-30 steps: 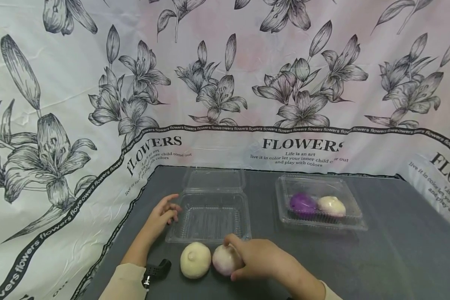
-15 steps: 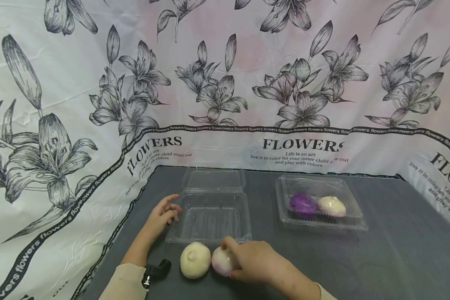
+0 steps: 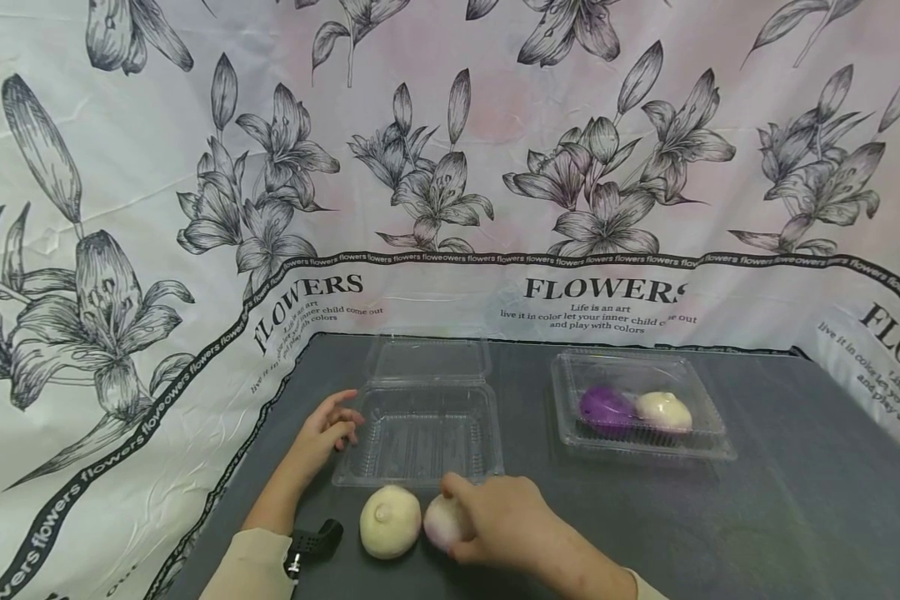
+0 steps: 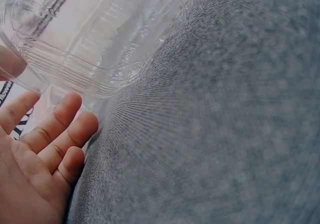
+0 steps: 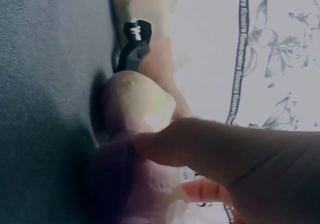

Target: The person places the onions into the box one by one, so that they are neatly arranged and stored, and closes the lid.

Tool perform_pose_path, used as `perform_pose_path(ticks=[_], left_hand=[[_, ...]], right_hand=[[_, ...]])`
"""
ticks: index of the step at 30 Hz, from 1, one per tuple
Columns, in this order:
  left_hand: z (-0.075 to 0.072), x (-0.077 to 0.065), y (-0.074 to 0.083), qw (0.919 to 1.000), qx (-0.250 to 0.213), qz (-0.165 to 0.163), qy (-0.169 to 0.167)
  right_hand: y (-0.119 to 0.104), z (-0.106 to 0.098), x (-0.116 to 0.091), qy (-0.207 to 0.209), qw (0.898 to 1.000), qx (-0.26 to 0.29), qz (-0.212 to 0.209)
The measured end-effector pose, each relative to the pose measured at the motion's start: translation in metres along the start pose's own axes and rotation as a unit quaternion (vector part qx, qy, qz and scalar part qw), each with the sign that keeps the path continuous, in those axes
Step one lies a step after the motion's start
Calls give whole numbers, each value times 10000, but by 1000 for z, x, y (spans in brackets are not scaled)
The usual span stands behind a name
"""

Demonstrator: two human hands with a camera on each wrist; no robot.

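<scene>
My right hand (image 3: 506, 521) grips a white onion with a purple tinge (image 3: 444, 523), thumb at its near side and fingers over its top. In the right wrist view the thumb lies across the purple-tinged onion (image 5: 150, 184). Close beside it on the left sits a cream-coloured onion (image 3: 390, 522) with a small nub on top. An open clear plastic box (image 3: 420, 479) stands just behind both onions, its lid (image 3: 427, 358) folded back. My left hand (image 3: 322, 433) is at the box's left edge, fingers loosely extended, fingertips right at the rim in the left wrist view.
To the right, a closed clear box (image 3: 645, 450) holds a purple onion (image 3: 606, 411) and a cream onion (image 3: 663, 412). A black strap device (image 3: 318, 537) is on the left wrist. A flower-printed cloth (image 3: 435, 283) borders the grey tabletop (image 3: 795, 500).
The right hand has shifted slightly left over the purple-tinged onion, covering more of it. The left hand, the boxes and the cream onion have stayed in place.
</scene>
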State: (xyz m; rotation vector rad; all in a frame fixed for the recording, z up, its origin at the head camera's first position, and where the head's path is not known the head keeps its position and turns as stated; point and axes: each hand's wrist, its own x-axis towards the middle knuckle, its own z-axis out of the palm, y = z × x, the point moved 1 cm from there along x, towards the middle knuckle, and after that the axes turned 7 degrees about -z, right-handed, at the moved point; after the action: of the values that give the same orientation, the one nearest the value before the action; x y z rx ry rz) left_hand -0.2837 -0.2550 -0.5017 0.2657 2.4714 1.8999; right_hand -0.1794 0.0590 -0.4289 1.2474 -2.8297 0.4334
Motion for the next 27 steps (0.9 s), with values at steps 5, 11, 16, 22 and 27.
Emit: perform_pose_path(ticks=[5, 11, 16, 22, 27], left_hand=[[0, 0, 0, 10000, -51, -60, -18], [1, -2, 1, 9999, -61, -143, -45], [1, -2, 1, 9999, -57, -123, -61], [0, -1, 0, 10000, 4, -48, -84], [0, -1, -2, 10000, 45, 61, -61]], right_hand=[[1, -12, -3, -374, 9991, 192, 5], [6, -39, -14, -632, 9942, 815, -312], [14, -64, -24, -504, 9923, 1079, -352], [30, -85, -35, -221, 9906, 1298, -383], [46, -90, -32, 42, 9843, 1712, -422]])
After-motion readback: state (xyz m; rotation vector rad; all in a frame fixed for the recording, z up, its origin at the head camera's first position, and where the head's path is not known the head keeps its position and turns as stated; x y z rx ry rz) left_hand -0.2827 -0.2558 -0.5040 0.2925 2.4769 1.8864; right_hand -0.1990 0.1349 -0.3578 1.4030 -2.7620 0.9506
